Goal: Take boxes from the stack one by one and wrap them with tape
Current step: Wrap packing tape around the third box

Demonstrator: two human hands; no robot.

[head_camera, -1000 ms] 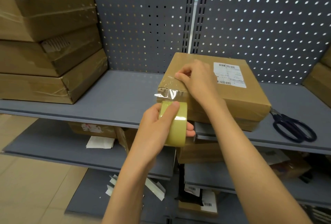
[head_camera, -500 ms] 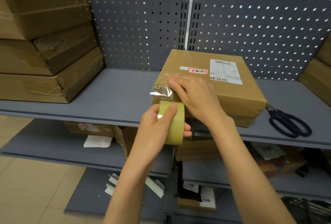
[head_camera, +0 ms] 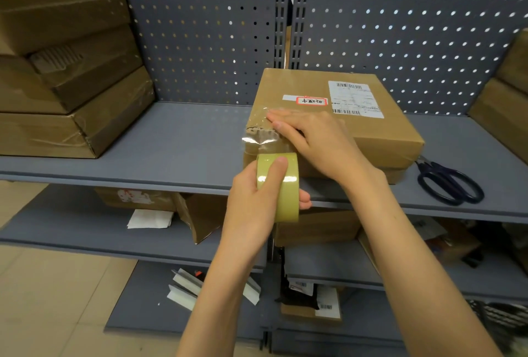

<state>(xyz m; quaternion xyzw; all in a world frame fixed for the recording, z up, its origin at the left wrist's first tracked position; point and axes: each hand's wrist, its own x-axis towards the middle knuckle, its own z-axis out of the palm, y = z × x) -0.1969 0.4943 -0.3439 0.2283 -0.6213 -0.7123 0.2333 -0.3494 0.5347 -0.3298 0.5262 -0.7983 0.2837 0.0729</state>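
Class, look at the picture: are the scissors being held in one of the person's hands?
No, the scissors lie untouched on the shelf to the right of the box, while the left hand holds the tape roll.

Setting: stockroom or shop back area. Evidence: grey metal shelving in several tiers, backed by perforated pegboard panels. Taped cardboard cartons stacked on the left; a labelled parcel with barcode sticker. Scissors on the shelf. Loose papers and flattened cardboard on lower tiers. Tiled floor.
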